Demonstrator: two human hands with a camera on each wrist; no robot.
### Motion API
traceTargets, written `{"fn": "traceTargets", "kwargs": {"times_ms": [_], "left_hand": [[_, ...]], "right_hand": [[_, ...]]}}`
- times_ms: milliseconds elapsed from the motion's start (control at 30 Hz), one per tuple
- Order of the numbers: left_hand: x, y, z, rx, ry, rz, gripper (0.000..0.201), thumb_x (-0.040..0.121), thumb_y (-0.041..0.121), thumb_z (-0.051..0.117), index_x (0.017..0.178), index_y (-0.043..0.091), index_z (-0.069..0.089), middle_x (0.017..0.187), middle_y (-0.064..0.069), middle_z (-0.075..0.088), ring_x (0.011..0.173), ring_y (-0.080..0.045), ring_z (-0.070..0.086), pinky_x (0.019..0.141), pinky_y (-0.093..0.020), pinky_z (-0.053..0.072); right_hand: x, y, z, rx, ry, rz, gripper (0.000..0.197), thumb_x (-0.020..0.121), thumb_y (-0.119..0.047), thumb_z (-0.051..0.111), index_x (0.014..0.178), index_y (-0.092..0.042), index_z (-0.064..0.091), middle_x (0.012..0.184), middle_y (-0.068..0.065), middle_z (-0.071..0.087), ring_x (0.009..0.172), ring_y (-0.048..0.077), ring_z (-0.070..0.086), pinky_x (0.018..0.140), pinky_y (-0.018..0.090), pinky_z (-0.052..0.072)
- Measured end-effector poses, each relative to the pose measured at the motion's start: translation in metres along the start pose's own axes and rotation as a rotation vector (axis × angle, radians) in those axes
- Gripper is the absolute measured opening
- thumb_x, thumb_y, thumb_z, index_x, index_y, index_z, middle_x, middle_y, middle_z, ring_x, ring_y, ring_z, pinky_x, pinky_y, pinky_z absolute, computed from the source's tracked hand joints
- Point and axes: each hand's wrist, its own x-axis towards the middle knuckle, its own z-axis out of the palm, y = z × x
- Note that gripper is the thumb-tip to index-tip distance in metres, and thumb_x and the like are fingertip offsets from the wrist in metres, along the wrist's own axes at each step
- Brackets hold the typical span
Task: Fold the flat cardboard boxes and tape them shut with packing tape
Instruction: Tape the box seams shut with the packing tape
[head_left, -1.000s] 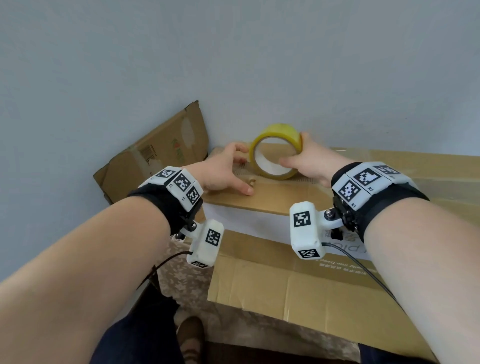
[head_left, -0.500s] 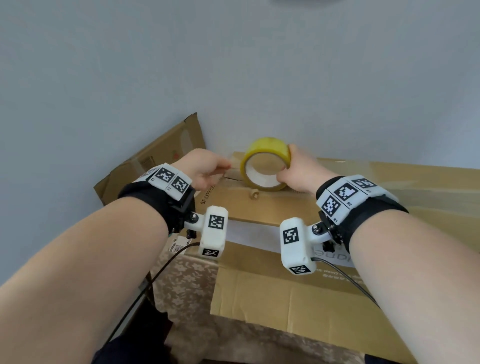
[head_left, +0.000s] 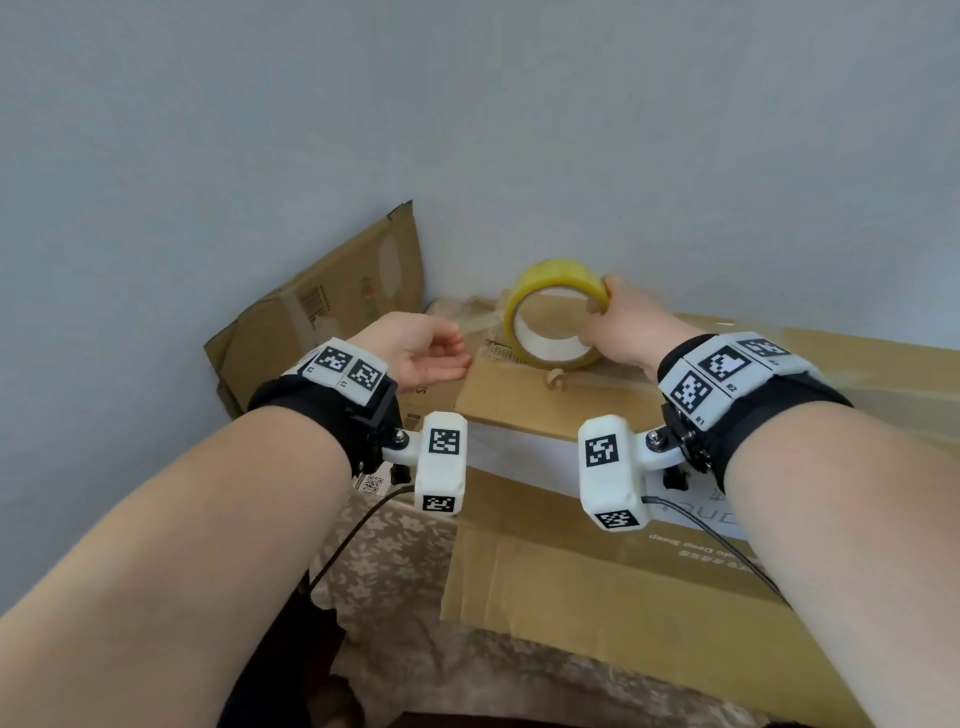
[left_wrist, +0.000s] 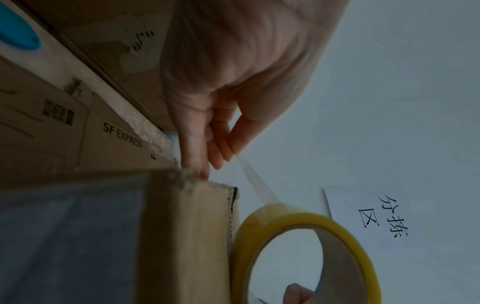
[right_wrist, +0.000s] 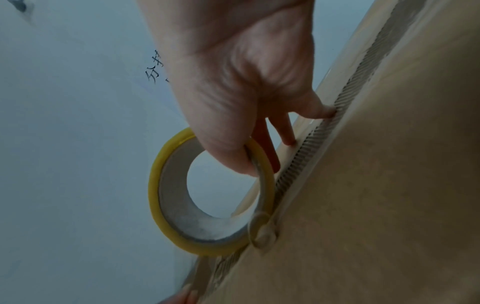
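While right hand (head_left: 621, 325) grips tape roll (head_left: 556, 314) upright on box (head_left: 545, 400), left hand (head_left: 415, 348) pinches tape end.

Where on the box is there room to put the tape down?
The box top is bare past the right hand, toward the box's right end. It is crowded at the left corner, where the left hand pinches the tape strip beside the tape roll.

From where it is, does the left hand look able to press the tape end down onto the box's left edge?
Probably yes. The left hand pinches the pulled tape strip right beside the cardboard box edge, with nothing between them.
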Motion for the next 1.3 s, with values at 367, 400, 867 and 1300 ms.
{"fn": "traceTargets", "kwargs": {"times_ms": [367,400,867,1300], "left_hand": [[0.011,-0.011,-0.014,0.067,0.03,0.073,0.011,0.093,0.01,0.058,0.084,0.004,0.057,0.074,-0.006,0.059,0.071,-0.017,0.063,0.066,-0.029,0.055],[0.011,-0.011,-0.014,0.067,0.034,0.088,0.01,0.092,0.011,0.059,0.084,0.004,0.058,0.073,-0.005,0.06,0.069,-0.016,0.063,0.063,-0.027,0.056],[0.021,-0.017,-0.018,0.042,0.024,0.171,0.008,0.089,0.013,0.064,0.084,0.007,0.062,0.068,-0.001,0.06,0.057,-0.008,0.055,0.063,-0.023,0.054],[0.035,-0.024,-0.015,-0.078,-0.091,0.086,0.013,0.092,0.01,0.059,0.079,0.008,0.058,0.047,0.005,0.056,0.04,-0.002,0.051,0.065,-0.026,0.056]], "right_hand": [[0.003,-0.012,0.01,-0.111,-0.018,0.047,0.03,0.086,-0.022,0.063,0.111,-0.006,0.06,0.107,0.013,0.065,0.101,0.03,0.06,0.092,0.042,0.049],[0.003,-0.013,0.011,-0.108,-0.011,0.051,0.03,0.086,-0.022,0.062,0.111,-0.005,0.061,0.107,0.014,0.065,0.1,0.031,0.06,0.091,0.042,0.049],[0.01,-0.027,0.019,-0.193,0.185,0.023,0.019,0.098,-0.021,0.04,0.108,-0.011,0.053,0.093,0.008,0.053,0.09,0.03,0.052,0.075,0.032,0.038],[0.015,-0.025,0.018,-0.195,0.184,0.015,0.016,0.1,-0.022,0.04,0.107,-0.012,0.049,0.091,0.006,0.05,0.087,0.027,0.049,0.074,0.031,0.035]]}}
